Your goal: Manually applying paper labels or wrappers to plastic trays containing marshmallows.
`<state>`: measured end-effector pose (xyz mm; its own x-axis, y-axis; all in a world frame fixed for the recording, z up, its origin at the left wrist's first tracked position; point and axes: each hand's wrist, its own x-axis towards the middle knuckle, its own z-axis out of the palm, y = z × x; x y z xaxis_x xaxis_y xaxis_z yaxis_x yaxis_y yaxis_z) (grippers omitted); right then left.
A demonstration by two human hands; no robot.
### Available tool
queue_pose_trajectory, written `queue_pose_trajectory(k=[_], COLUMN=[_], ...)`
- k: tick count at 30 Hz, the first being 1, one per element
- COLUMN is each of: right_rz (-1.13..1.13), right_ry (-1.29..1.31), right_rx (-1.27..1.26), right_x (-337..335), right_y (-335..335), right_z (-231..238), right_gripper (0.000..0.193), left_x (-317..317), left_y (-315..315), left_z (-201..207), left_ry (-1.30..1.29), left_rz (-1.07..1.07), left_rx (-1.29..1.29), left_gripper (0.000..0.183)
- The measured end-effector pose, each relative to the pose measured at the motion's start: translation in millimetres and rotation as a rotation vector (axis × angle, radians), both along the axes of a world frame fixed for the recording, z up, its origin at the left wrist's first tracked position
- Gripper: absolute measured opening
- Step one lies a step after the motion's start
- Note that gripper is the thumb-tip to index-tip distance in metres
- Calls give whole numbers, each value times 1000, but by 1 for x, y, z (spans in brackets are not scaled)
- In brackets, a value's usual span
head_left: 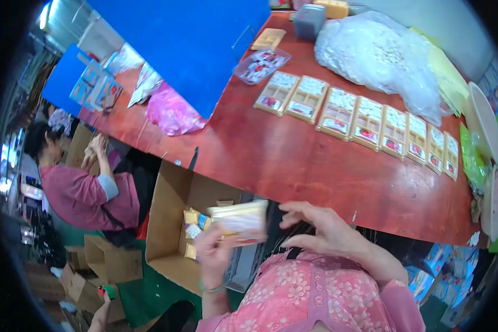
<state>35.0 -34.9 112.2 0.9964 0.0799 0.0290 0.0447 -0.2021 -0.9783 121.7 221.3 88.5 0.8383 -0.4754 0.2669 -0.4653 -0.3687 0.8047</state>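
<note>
My left hand (211, 250) grips a flat cream-coloured plastic case (240, 220), which is blurred and held up above an open cardboard box (169, 221). Small cream cases (193, 226) lie inside that box. To the right of the held case, my right hand (325, 228) is empty, its fingers spread and curved, apart from the case. Across the red table (271, 160) runs a row of several open cream compartment trays (337, 113). White pieces fill their far compartments, and cards with red pictures lie in the near ones.
Behind the trays rests a large clear bag (371, 52) of white pieces. A clear tub (262, 66) of cards stands beside a tall blue panel (188, 50). Pale basins (484, 122) edge the table's right end. At left sits another person (91, 188), near cardboard boxes (113, 260).
</note>
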Motion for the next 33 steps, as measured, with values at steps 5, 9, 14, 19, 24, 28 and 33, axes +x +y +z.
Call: queue_pose_trajectory(k=[5,9,14,19,24,28,33], right_rz=[-170,-281,-353,-288,-266,-255,-202], right_ry=[-211,-200,-112,-19,-53,-117,-155], right_rx=[-614,-789,-981,-1102,-1188,-1188,-1168], right_x=[31,82,131,167,187,184,166], right_y=[-45,-95,-116,-116,-118,-112,-106], right_z=[26,13,-9,-25,-40,-49,-55], right_gripper=[54,52,60,68,73,76,76], left_x=[44,69,85,109,174,207,183], left_y=[139,190,147,-40,-178,-206,-188], left_z=[-61,-99,-96,5,7,-15,-28], left_ry=[245,355,-104,-32,-471,-442,-441], left_rz=[419,561,571,31,-332,-361,-301], left_rx=[-99,481,794,242,329,531,538], left_gripper=[5,23,57,30,45,53,56])
